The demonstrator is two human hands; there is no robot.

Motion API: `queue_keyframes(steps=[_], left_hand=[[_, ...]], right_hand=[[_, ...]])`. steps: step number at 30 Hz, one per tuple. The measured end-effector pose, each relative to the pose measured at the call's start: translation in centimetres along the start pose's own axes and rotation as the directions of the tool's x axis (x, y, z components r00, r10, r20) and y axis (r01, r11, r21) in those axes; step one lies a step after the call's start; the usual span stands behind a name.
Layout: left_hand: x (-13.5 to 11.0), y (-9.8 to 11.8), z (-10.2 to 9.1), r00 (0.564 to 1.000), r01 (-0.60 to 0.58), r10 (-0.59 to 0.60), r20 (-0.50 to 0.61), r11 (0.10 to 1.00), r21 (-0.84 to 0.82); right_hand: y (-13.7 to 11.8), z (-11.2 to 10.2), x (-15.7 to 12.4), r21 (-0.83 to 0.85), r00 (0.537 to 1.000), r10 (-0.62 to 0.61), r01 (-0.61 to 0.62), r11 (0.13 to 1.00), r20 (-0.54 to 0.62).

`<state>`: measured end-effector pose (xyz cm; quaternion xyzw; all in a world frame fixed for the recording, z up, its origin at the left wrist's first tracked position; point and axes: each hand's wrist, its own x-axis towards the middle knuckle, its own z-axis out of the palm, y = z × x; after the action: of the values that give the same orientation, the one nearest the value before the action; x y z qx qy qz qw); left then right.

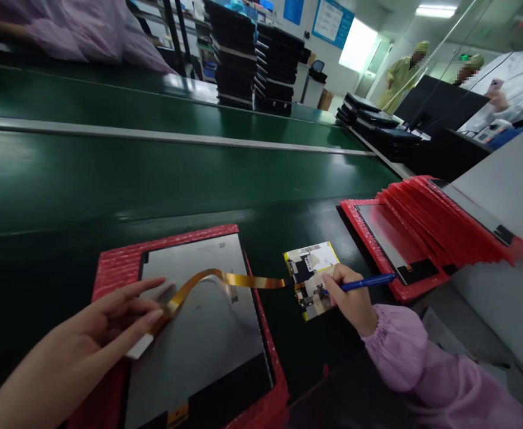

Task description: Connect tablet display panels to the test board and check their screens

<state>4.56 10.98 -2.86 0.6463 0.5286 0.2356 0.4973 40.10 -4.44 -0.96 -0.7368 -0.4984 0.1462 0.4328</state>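
My left hand [96, 339] pinches one end of an amber flex cable [208, 275] between thumb and fingers, above a grey display panel [199, 328]. A small white piece [140, 347] shows under the thumb. The panel lies on red bubble wrap [118, 271]. Rightward, the cable arches across to a small board with a battery-like pack [319, 259], marked by yellow edges and black and tan tape. My right hand [348, 295] is closed around a blue pen [373, 281], its tip down at the board's parts. Fingers partly hide that tip.
At right, several panels in red bubble wrap [426, 229] lean in a fanned row beside a white wall. A green belt [176, 173] with a metal rail [176, 135] runs behind. Beyond stand stacks of black trays [232, 56]. Other people are in the background.
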Motion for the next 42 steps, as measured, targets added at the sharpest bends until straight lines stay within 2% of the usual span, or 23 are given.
queue_keyframes(steps=[6, 16, 22, 31, 37, 42], left_hand=[[-0.1, 0.0, -0.2, 1.000, 0.002, -0.001, -0.002, 1.000, 0.025], [-0.4, 1.8, 0.1, 0.999, 0.035, -0.034, -0.002, 0.999, 0.022], [-0.3, 1.4, 0.2, 0.999, -0.012, 0.013, -0.042, 0.999, 0.035], [-0.4, 1.8, 0.2, 0.999, -0.008, 0.009, -0.035, 1.000, 0.021], [-0.4, 1.9, 0.3, 0.997, -0.057, 0.059, -0.046, 0.997, 0.051], [-0.4, 1.8, 0.3, 0.998, -0.028, 0.032, -0.055, 0.998, 0.059]], right_hand=[[-0.2, -0.1, 0.0, -0.008, 1.000, -0.010, 0.010, 1.000, 0.007], [-0.3, -0.1, 0.0, -0.011, 1.000, -0.011, 0.011, 1.000, 0.012], [-0.2, -0.1, 0.0, -0.003, 1.000, -0.019, 0.019, 1.000, 0.023], [-0.2, -0.1, 0.0, -0.017, 1.000, -0.031, 0.031, 0.999, 0.006], [-0.3, -0.1, 0.0, -0.018, 0.999, -0.033, 0.034, 0.999, 0.007], [-0.2, -0.1, 0.0, -0.019, 1.000, -0.029, 0.029, 0.999, 0.006]])
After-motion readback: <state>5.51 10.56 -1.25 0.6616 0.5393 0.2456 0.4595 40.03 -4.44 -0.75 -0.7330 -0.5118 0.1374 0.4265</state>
